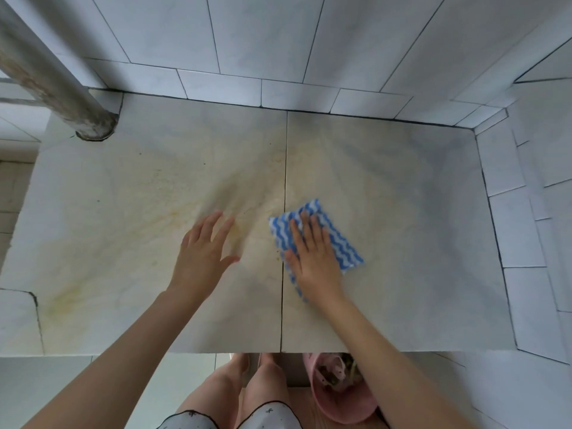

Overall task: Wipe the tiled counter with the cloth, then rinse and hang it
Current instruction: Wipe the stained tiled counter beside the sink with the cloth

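Observation:
A blue-and-white wavy-striped cloth [340, 243] lies flat on the tiled counter [402, 196], just right of the centre grout line. My right hand [312, 258] presses palm-down on the cloth, fingers spread and pointing away from me, covering its near left part. My left hand [204, 249] hovers or rests on the bare tile left of the grout line, fingers apart, holding nothing. Yellowish stains spread over the counter's middle and left.
A grimy vertical pipe [62, 88] meets the counter at its back left corner. White tiled walls [278, 41] close off the back and the right side. Below the front edge stands a pink bin [340, 394] with rubbish, beside my legs.

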